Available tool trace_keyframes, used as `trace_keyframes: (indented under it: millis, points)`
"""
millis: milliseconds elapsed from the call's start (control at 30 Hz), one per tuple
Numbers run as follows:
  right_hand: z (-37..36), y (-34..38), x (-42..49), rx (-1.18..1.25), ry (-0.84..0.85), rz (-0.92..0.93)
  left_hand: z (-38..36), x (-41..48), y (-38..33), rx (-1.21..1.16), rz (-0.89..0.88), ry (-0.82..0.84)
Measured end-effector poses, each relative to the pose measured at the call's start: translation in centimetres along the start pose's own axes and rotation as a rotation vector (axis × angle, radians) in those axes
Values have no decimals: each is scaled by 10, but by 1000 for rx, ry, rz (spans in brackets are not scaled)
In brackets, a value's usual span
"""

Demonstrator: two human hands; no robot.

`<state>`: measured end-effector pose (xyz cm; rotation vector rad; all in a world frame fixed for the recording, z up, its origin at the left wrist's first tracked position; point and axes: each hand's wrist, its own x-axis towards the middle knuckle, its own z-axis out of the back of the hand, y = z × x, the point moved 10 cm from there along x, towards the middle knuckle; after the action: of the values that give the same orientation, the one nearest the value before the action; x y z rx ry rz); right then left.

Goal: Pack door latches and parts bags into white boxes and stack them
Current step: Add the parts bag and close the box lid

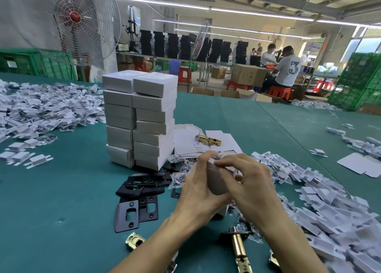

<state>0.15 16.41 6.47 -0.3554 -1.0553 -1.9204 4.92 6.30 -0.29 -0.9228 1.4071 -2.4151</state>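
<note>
A small white box (216,180) is held upright between both hands above the green table (61,190). My left hand (198,186) grips its left side, thumb up at the top edge. My right hand (247,180) curls over its top right, fingertips at the box's upper flap. Two columns of shut white boxes (142,120) stand stacked just behind and to the left. Brass door latches lie near me (240,250) and on flat white cardboard (208,139) behind the hands. Clear parts bags (181,169) lie around the hands.
Black strike plates (136,202) lie left of my hands. Heaps of white plastic inserts cover the table's right (334,206) and far left (47,105). A big fan (68,23) stands at the back left; green crates (358,81) and seated workers (286,68) are beyond the table.
</note>
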Motion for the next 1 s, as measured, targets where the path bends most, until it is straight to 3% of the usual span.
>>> trace_keyframes:
  millis: [433, 833, 1000]
  points:
    - [-12, -30, -2, 327, 198, -114, 2, 0, 1, 45, -26, -53]
    - [-15, -32, -3, 337, 230, -130, 7, 2, -1, 83, -28, -83]
    - [-4, -26, -2, 207, 128, -58, -1, 2, 0, 163, 10, 7]
